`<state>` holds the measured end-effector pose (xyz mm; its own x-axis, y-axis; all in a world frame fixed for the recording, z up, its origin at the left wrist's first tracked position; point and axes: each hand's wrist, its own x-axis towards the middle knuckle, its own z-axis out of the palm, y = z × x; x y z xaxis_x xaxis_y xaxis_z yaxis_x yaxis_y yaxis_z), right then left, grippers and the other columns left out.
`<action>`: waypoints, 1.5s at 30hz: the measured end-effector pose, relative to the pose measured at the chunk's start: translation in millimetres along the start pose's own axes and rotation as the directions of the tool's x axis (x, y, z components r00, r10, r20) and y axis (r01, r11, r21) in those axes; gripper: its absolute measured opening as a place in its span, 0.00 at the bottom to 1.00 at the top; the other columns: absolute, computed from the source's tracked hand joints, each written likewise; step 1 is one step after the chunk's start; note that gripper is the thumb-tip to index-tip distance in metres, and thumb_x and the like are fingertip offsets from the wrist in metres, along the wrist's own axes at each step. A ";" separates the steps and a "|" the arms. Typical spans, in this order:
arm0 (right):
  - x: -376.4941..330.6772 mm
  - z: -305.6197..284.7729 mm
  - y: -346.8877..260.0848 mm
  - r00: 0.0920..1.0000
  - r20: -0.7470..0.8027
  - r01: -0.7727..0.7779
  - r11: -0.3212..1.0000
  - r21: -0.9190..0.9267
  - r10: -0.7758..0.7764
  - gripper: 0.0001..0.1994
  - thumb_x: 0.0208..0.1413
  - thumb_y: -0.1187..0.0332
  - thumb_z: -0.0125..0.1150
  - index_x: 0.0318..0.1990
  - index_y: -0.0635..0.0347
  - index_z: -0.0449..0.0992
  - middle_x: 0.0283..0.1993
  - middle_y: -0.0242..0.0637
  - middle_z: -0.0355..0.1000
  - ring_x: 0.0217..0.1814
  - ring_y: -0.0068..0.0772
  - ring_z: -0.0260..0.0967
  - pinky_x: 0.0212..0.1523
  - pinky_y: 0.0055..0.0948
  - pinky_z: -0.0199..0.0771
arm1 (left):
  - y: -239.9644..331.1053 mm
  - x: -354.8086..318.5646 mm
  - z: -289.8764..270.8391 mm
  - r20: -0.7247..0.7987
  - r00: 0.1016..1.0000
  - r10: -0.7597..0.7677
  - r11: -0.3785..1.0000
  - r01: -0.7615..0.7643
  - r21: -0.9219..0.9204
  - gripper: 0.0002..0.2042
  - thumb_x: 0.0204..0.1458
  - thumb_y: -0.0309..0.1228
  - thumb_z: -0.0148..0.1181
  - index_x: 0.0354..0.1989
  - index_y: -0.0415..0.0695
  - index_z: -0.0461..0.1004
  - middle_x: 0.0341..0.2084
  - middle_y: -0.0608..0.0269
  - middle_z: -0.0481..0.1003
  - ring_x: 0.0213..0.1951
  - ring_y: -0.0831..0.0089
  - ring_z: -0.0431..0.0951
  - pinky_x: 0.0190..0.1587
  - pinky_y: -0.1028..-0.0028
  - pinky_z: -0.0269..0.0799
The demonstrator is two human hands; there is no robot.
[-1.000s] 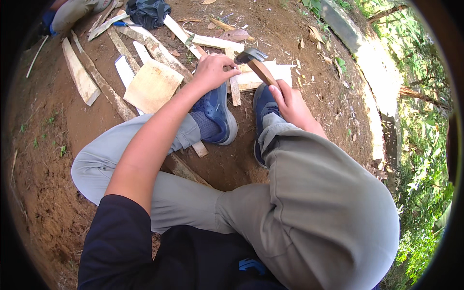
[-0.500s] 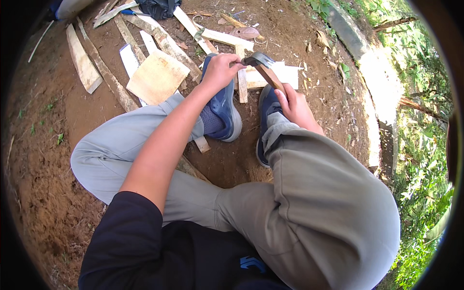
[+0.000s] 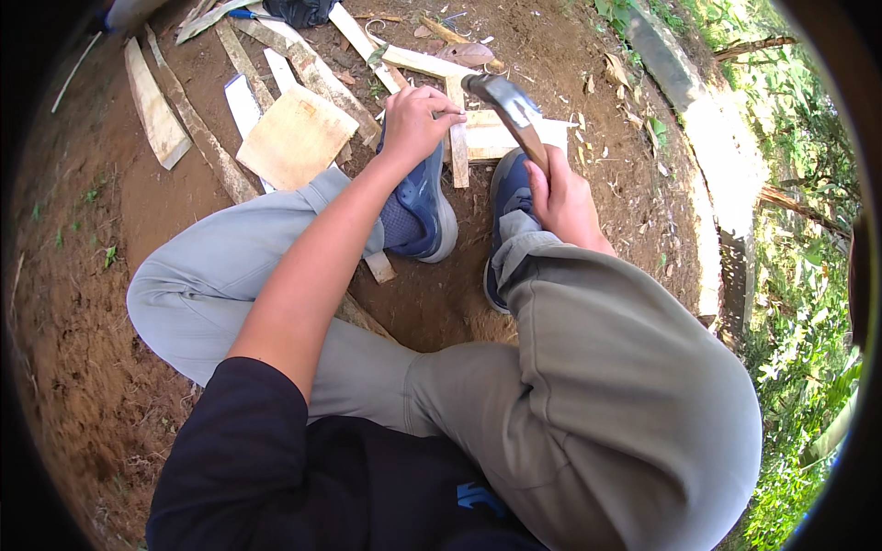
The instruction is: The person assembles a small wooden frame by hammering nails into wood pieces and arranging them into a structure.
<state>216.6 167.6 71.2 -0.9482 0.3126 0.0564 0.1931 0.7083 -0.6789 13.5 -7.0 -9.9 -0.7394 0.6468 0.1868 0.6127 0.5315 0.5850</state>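
My right hand (image 3: 567, 204) grips the wooden handle of a claw hammer (image 3: 530, 138), whose dark metal head is raised above a narrow wood strip (image 3: 458, 147). The strip lies across a wider pale board (image 3: 496, 136) on the ground. Just over the strip, my left hand (image 3: 413, 127) pinches thumb and fingers together on what looks like a small nail (image 3: 463, 113), mostly hidden by the fingertips. Beside that hand, my left shoe (image 3: 424, 216) stands close to the strip. My right shoe (image 3: 508, 197) is by the board's near edge.
A squarish wood piece (image 3: 299, 138) lies left of my left shoe, among several long boards (image 3: 156, 110) and slats. Behind them are a dark bag (image 3: 301, 11) and a blue-handled tool (image 3: 246, 14). A concrete edge (image 3: 666, 64) and green plants (image 3: 808, 138) border the bare soil on the right.
The hammer head has lifted up and to the right, away from my left fingers. My left hand stays over the strip, its fingers slightly shifted.
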 end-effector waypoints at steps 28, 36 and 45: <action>-2.5 6.6 10.0 0.993 -0.072 -0.089 0.990 0.108 0.097 0.12 0.69 0.61 0.58 0.50 0.58 0.68 0.27 0.59 0.76 0.29 0.67 0.76 0.26 0.57 0.73 | -8.4 9.0 1.4 0.022 1.000 -0.008 0.985 0.011 -0.170 0.10 0.48 0.31 0.69 0.40 0.48 0.82 0.37 0.63 0.82 0.41 0.64 0.82 0.54 0.63 0.70; -3.2 6.6 22.0 0.942 0.192 -0.314 0.923 0.222 0.274 0.18 0.71 0.55 0.54 0.54 0.62 0.75 0.33 0.60 0.77 0.38 0.68 0.77 0.38 0.53 0.75 | -19.0 25.7 -16.2 0.033 0.981 -0.189 0.966 0.192 -0.173 0.14 0.52 0.26 0.59 0.48 0.46 0.78 0.44 0.61 0.82 0.48 0.66 0.82 0.53 0.64 0.75; -4.5 14.8 22.6 0.908 0.219 -0.413 0.855 0.315 0.358 0.19 0.71 0.54 0.53 0.49 0.65 0.75 0.36 0.60 0.77 0.40 0.66 0.77 0.41 0.52 0.74 | -37.4 74.2 -5.0 0.424 0.861 -0.281 0.958 0.282 0.062 0.26 0.63 0.54 0.56 0.55 0.46 0.81 0.46 0.52 0.83 0.51 0.58 0.82 0.57 0.63 0.72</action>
<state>221.6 172.8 44.7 -0.8467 0.3986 -0.3525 0.4776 0.2769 -0.8338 -65.7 18.4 -14.0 -0.6903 0.6397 -0.3381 0.3957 0.7250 0.5637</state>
